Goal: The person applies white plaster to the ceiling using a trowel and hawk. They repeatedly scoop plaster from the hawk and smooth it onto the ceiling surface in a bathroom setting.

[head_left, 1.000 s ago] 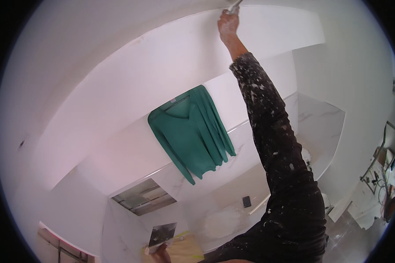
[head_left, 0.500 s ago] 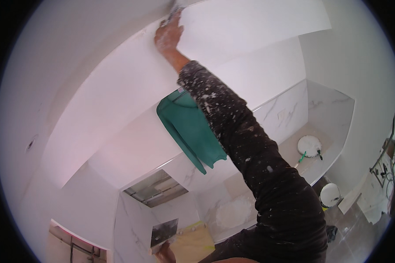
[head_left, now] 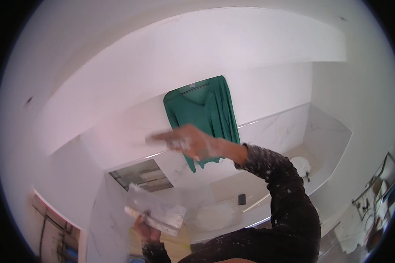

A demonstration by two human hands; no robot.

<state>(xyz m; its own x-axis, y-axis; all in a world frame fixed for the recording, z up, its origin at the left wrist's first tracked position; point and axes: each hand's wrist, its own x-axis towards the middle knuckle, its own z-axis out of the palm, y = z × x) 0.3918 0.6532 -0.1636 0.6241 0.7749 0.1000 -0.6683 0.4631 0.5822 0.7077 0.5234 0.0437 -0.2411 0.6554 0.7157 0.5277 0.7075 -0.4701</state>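
My left hand (head_left: 147, 230) is low on the left, its fingers wrapped round a plastering trowel (head_left: 158, 208) with a broad, pale rectangular blade streaked with white. My right hand (head_left: 193, 142), spotted with white and smeared by motion, reaches across in front of a green long-sleeved top (head_left: 193, 107) hanging on the wall. It is closed on what looks like a thin putty knife (head_left: 150, 141), whose blade is too blurred to make out well. The right hand is above the trowel and apart from it.
A white-filled bucket (head_left: 300, 165) with a brush stands on the ledge at right. A small dark box (head_left: 242, 199) lies on the lower surface. There is a recessed opening (head_left: 142, 176) at left. A white soffit (head_left: 232, 39) runs overhead. Cluttered gear (head_left: 377, 201) stands far right.
My right hand has come down from the upper wall edge to in front of the green top. My left hand has raised the trowel and turned its blade. The view has shifted.
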